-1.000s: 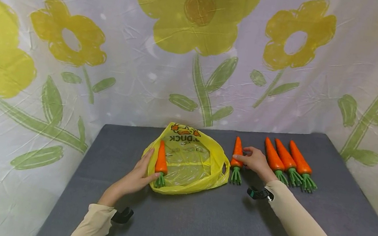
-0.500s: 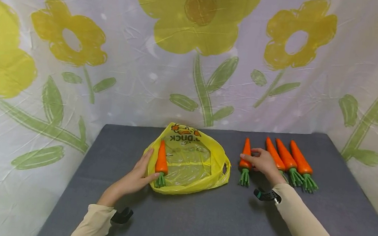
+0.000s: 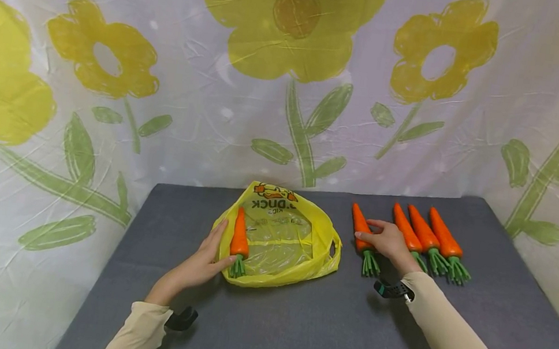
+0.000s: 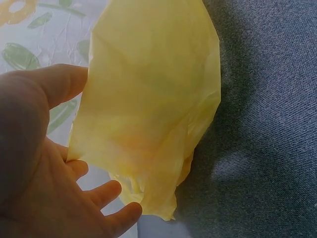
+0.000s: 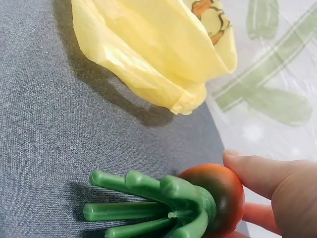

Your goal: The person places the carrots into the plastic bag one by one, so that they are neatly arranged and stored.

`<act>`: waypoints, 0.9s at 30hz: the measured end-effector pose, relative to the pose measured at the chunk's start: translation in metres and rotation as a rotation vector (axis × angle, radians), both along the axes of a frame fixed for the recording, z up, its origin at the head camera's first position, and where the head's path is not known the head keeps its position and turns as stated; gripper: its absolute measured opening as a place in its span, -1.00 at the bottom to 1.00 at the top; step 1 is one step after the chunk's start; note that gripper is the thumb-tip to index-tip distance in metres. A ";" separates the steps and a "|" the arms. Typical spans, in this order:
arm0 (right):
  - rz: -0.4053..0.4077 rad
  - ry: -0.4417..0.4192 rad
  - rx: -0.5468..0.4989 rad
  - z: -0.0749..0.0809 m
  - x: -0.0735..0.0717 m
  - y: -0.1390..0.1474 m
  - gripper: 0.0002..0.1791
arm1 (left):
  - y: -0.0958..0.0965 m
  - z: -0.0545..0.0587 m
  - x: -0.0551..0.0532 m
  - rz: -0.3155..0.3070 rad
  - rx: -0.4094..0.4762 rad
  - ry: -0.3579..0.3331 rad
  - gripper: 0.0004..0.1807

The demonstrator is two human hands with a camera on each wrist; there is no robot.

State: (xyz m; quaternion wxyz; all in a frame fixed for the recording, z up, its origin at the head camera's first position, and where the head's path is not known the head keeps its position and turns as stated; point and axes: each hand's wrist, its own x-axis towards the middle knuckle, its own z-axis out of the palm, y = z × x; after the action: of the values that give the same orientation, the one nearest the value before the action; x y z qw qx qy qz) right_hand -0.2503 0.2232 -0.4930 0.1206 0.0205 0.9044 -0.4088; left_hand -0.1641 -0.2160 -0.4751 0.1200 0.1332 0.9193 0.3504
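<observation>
A yellow plastic bag (image 3: 270, 249) with a duck print lies with its mouth spread toward me. Inside it, along the left wall, is a toy carrot (image 3: 240, 236) with a green top. My left hand (image 3: 200, 262) holds the bag's left side, thumb over the rim near that carrot's top. In the left wrist view, yellow film (image 4: 153, 84) hides the thumb's tip. To the right of the bag, my right hand (image 3: 387, 241) grips another toy carrot (image 3: 361, 224) between thumb and fingers. Its green stalks (image 5: 163, 203) point toward me.
Right of my right hand, three toy carrots (image 3: 424, 230) lie side by side on the dark grey tablecloth (image 3: 280, 337). The wrist partly covers the nearest one's stalks. A white curtain (image 3: 204, 101) with yellow flowers hangs behind and beside the table.
My right hand has shifted the gripped toy carrot a little right, away from the bag, and its tip has then swung left. The left hand and bag stay in place.
</observation>
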 end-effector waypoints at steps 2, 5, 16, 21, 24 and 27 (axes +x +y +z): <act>0.000 0.001 0.005 0.000 0.000 0.000 -0.23 | 0.000 0.000 0.000 0.000 -0.001 -0.002 0.01; -0.001 -0.004 0.002 0.001 0.001 0.000 -0.23 | 0.000 -0.001 0.000 0.002 -0.002 -0.005 0.01; -0.007 -0.012 -0.033 0.004 0.004 -0.003 -0.26 | 0.000 -0.001 0.001 -0.001 -0.007 -0.004 0.00; -0.016 -0.007 -0.028 0.006 0.005 -0.002 -0.26 | 0.000 -0.001 0.000 -0.004 -0.006 -0.003 0.00; -0.019 -0.004 -0.031 0.005 0.006 -0.002 -0.26 | 0.001 0.000 0.000 -0.004 -0.004 -0.003 0.00; -0.026 -0.010 -0.040 0.005 0.006 -0.002 -0.25 | 0.001 0.000 0.000 -0.007 -0.002 -0.001 0.00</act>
State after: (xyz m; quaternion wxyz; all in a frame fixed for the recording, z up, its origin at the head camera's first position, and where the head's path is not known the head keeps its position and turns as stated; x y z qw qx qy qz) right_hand -0.2440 0.2213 -0.4882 0.1200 0.0318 0.8951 -0.4282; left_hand -0.1638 -0.2154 -0.4754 0.1220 0.1361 0.9191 0.3490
